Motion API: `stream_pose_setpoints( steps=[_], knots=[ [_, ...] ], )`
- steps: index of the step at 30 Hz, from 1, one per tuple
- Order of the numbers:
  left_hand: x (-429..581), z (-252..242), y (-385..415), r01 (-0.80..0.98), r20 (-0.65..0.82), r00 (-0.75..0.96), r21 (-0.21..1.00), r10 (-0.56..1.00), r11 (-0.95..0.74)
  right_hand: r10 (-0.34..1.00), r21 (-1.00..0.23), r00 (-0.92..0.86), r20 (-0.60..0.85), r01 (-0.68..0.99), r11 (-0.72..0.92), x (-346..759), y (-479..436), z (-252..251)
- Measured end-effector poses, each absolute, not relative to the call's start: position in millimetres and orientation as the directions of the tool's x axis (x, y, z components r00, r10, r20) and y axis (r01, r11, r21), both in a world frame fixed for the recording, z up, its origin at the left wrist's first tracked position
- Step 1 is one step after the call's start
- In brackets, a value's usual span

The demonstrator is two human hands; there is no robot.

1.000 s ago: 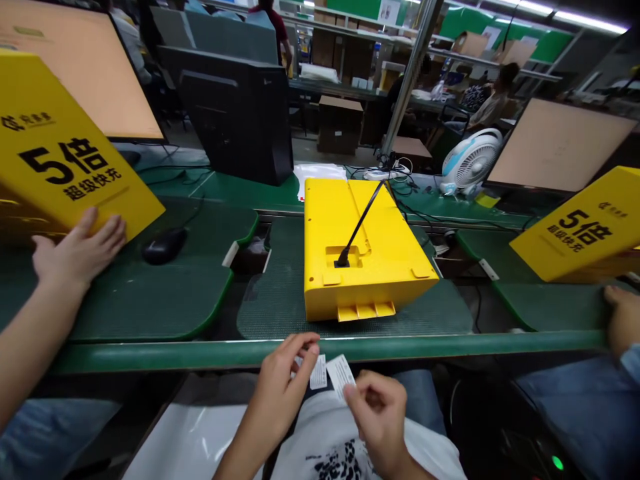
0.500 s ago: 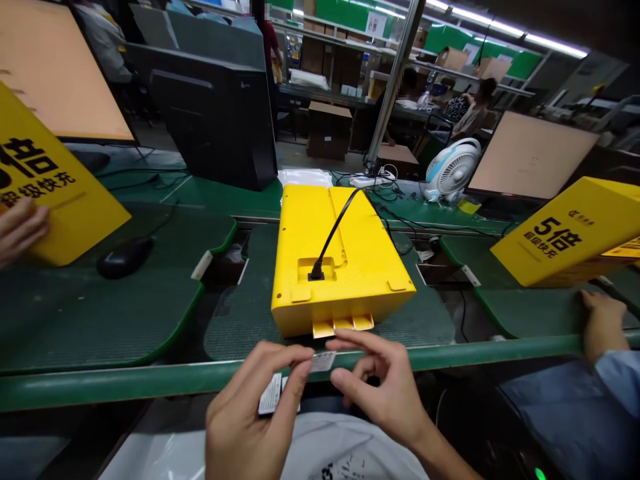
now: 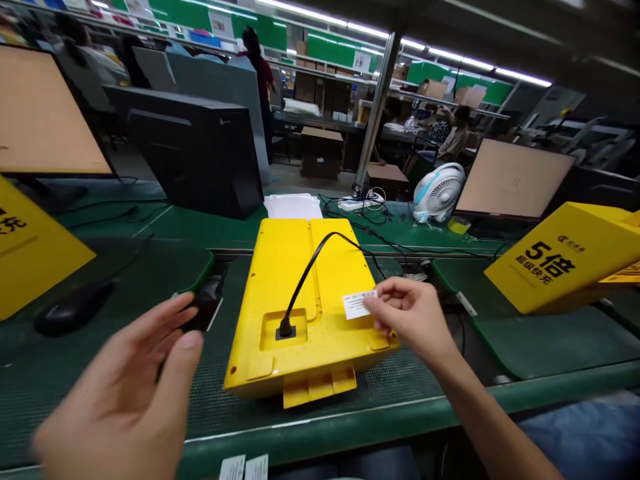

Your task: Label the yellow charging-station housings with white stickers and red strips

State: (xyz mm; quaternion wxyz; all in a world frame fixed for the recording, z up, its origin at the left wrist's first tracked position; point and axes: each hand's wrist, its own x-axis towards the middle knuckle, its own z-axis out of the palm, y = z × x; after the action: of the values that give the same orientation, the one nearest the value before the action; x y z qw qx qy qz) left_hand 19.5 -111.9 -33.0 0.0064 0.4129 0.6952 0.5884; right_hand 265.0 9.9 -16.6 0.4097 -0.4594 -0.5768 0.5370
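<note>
Between the thumb and fingers of my right hand (image 3: 407, 310) is a small white printed label (image 3: 356, 305), held just over the right part of a yellow box-shaped device (image 3: 280, 273). A black power cord (image 3: 313, 260) is plugged into a recess on the device's upper face, and yellow flaps (image 3: 320, 387) stick out at its near end. My left hand (image 3: 130, 387) is left of the device, touching nothing, thumb and fingers apart. At the bottom edge, below the bench rim, two more white labels (image 3: 244, 468) show in part.
Yellow boxes (image 3: 555, 260) with black characters stand at the right and left. A black mouse (image 3: 75, 307) lies on the left mat. Behind are a black computer case (image 3: 195, 147), monitors (image 3: 515, 177), a white fan (image 3: 440, 193) and a power strip (image 3: 363, 201). People are in the background.
My right hand has taken a label and carried it up over the device. My left hand has moved left, away from the labels, and opened. The view has shifted.
</note>
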Motion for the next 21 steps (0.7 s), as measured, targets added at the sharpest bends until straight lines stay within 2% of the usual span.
stream_pose_setpoints(
  steps=[3, 7, 10, 16, 21],
  knots=[
    [16.3, -43.8, -88.0, 0.502, 0.328, -0.604, 0.865, 0.726, 0.027, 0.956, -0.99, -0.264, -0.126, 0.097, -0.104, 251.4, 19.0, -27.3],
    [22.3, -55.1, -77.9, 0.641, 0.263, -0.437, 0.762, 0.86, 0.093, 0.958, -0.988, -0.248, -0.144, 0.089, -0.125, 248.9, 14.0, -34.1],
    [21.9, -57.0, -79.0, 0.681, 0.273, -0.418, 0.726, 0.867, 0.1, 0.952, -0.984, -0.253, -0.169, 0.092, -0.15, 253.5, 13.5, -34.0],
    [21.8, -60.1, -79.3, 0.664, 0.28, -0.44, 0.741, 0.853, 0.099, 0.947, -0.976, -0.249, -0.205, 0.119, -0.18, 255.4, 14.4, -31.7],
    [24.5, -61.1, -79.4, 0.656, 0.293, -0.455, 0.749, 0.841, 0.094, 0.959, -0.979, -0.228, -0.167, 0.15, -0.135, 254.8, 12.6, -29.9]
  ],
)
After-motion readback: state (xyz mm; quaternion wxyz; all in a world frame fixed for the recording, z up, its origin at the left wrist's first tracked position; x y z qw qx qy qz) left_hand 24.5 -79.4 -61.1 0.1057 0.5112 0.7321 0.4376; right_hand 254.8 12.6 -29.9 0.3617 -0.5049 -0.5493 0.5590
